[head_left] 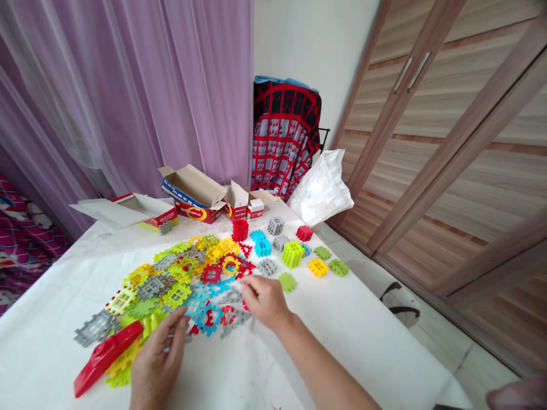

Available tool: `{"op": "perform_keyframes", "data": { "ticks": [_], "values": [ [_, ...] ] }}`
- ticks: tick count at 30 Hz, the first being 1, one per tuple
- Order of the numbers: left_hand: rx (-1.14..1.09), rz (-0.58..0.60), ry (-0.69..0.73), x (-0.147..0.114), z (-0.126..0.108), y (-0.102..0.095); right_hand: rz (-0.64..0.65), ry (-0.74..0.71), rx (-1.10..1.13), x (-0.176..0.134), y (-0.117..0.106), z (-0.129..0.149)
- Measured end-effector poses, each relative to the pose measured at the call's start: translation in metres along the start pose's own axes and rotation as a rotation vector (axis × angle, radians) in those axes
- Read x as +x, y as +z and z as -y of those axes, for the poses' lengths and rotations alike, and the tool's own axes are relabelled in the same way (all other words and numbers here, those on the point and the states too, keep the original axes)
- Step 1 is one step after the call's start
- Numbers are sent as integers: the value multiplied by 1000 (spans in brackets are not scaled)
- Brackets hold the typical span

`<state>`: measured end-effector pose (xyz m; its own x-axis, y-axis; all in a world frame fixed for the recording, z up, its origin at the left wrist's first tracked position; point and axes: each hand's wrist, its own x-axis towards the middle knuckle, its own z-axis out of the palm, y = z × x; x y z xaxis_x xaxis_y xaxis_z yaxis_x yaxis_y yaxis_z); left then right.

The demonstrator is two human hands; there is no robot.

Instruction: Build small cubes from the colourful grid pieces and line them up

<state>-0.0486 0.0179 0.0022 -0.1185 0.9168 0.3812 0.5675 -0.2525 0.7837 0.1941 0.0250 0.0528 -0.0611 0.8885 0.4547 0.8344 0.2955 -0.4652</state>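
Note:
A heap of flat, notched plastic building pieces in red, yellow, green, blue and grey [177, 295] spreads over the white-covered table. My left hand [159, 356] is at the heap's near edge, its fingers loosely curled with a gap before the thumb; I see nothing held in it. Over the right side of the heap, my right hand [267, 302] has thumb and fingers pressed together. Whatever is between them is hidden, though some red shows just beside the fingertips. A long red plastic piece [109, 357] lies left of my left hand.
Sorted stacks stand beyond my right hand: red [240, 230], blue [262, 246], grey [276, 226] and green [293, 254]. A yellow piece [318, 267] lies near the table's right edge. Opened cardboard boxes [194, 188] line the back, with a white plastic bag [321, 191] at the far right corner.

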Motion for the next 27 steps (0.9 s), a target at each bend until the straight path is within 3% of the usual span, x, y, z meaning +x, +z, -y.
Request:
{"op": "perform_keyframes", "data": {
  "ticks": [3,6,11,19,24,27],
  "values": [
    [156,-82,77,4,5,-2,126,-99,-26,-20,34,8],
    [230,-112,133,4,6,-3,113,-134,-2,-29,47,7],
    [248,-124,233,-1,5,-5,73,-111,1,-33,48,1],
    [313,-82,355,-10,4,-9,120,-59,-4,-30,45,2],
    [339,-71,359,-17,5,-13,135,-16,3,-30,42,2],
    [351,-81,291,-19,3,-15,140,-5,8,-30,40,1]
  ]
}}
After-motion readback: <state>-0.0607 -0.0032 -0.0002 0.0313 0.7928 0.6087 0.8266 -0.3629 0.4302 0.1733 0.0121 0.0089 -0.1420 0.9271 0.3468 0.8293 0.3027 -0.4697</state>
